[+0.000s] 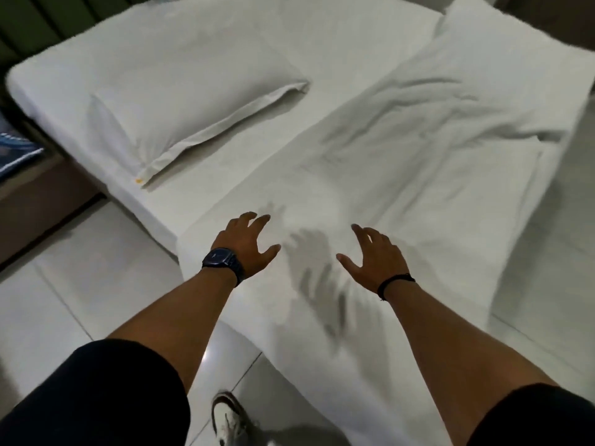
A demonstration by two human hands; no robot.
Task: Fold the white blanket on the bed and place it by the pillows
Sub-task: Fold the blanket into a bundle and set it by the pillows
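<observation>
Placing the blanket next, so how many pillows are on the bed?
1: the pillow lies left of the blanket on the bed; others may be hidden under the blanket.

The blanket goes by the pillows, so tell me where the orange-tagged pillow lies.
Head view: the pillow lies upper left on the bed, left of the white blanket and beyond the left hand.

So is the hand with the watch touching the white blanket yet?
Apart. In the head view the left hand hovers open over the white blanket, and its shadow falls on the cloth clear of the fingertips, showing a gap.
</observation>
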